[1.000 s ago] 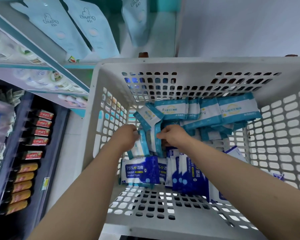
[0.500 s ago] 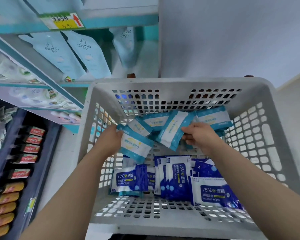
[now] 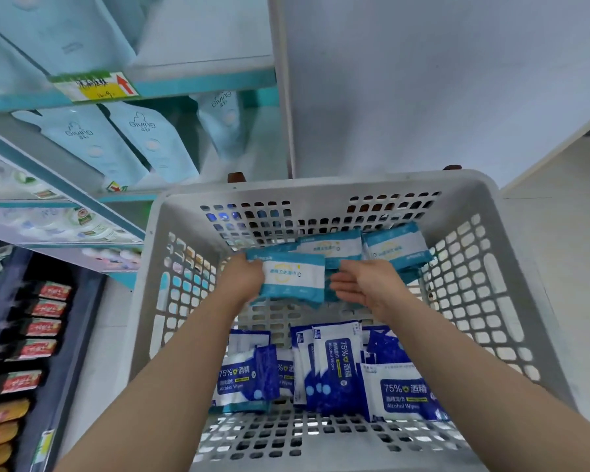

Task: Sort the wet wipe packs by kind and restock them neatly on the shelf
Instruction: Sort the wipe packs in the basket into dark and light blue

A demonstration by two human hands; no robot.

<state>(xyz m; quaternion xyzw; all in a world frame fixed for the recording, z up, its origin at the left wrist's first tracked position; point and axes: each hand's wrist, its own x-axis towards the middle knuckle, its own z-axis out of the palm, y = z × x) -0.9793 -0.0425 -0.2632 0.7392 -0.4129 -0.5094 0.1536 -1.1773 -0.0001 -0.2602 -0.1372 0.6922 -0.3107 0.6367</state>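
Observation:
A grey perforated basket [image 3: 518,253] holds two kinds of wet wipe packs. Teal-and-white packs [image 3: 394,248] lie along its far wall. Dark blue 75% alcohol wipe packs [image 3: 334,369] stand and lie in its near half. My left hand [image 3: 242,279] grips a small stack of teal-and-white packs [image 3: 293,275] by its left end, lifted above the basket floor. My right hand [image 3: 363,284] is just to the right of that stack, palm up, fingers relaxed, holding nothing.
Store shelves with teal edges stand to the left, carrying pale blue Giving pouches [image 3: 143,141] and a yellow price tag [image 3: 96,86]. Lower left, a dark shelf holds red and orange packets [image 3: 43,328]. A white wall panel [image 3: 423,80] rises behind the basket.
The view tilted upward. Both hands lifted teal packs from the pile; the packs are now gathered in my left hand, and my right hand has let go and opened.

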